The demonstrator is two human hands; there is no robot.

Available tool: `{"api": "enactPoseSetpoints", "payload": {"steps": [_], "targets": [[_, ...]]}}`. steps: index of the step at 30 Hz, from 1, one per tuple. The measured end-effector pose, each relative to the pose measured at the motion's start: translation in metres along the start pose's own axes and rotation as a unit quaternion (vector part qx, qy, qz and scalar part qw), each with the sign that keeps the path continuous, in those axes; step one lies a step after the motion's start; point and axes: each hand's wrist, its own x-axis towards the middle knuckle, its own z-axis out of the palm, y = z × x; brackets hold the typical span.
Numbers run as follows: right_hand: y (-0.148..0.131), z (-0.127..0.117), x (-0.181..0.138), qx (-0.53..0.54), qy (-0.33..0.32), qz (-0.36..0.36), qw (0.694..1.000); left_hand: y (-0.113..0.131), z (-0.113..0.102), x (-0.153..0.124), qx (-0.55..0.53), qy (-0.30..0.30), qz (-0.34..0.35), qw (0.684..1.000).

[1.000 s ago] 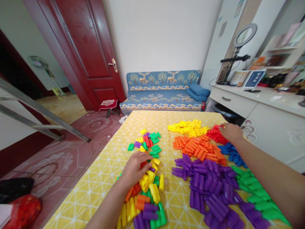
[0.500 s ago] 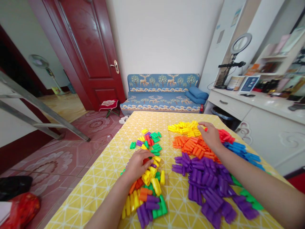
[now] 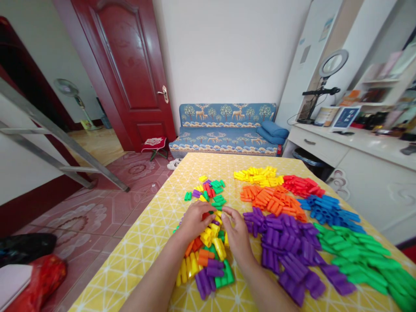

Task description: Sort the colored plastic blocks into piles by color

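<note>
A mixed heap of small tube-shaped plastic building blocks (image 3: 212,236), in yellow, purple, orange, green and red, lies at the left of the table. Over its upper part is my left hand (image 3: 195,219), its fingers bent and a gap showing between thumb and fingertips. From the heap's right side my right hand (image 3: 237,232) reaches in, thumb and forefinger a little apart beside the yellow blocks. The two hands' fingertips come close together. I make out no block held in either hand; the undersides of the fingers are hidden.
Sorted piles of yellow (image 3: 258,175), orange (image 3: 273,200), red (image 3: 302,186), blue (image 3: 331,210), purple (image 3: 289,242) and green blocks (image 3: 360,251) fill the right side. A yellow patterned cloth (image 3: 130,268) covers the table. Beyond it stands a blue sofa (image 3: 224,136).
My right hand has come left from the yellow and red piles to the mixed heap, uncovering the red, blue and green piles. My left hand stays over the heap. The view has shifted slightly.
</note>
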Motion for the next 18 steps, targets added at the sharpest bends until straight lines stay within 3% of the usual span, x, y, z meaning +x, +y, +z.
{"api": "enactPoseSetpoints", "payload": {"steps": [5, 12, 15, 18], "targets": [[0.006, 0.001, -0.001, -0.033, -0.008, -0.027, 0.999, 0.003, -0.001, -0.001, -0.055, 0.023, -0.025, 0.998], [0.009, 0.003, 0.000, -0.013, 0.004, -0.012, 1.000, -0.003, -0.017, 0.011, -0.136, 0.138, -0.104, 0.976], [0.007, 0.003, 0.000, -0.010, 0.004, -0.012, 1.000, -0.010, -0.021, 0.029, -0.089, 0.105, -0.097, 0.986], [0.006, 0.004, 0.000, -0.016, 0.007, -0.016, 1.000, -0.016, -0.017, 0.052, 0.037, 0.024, -0.086, 0.995]]}}
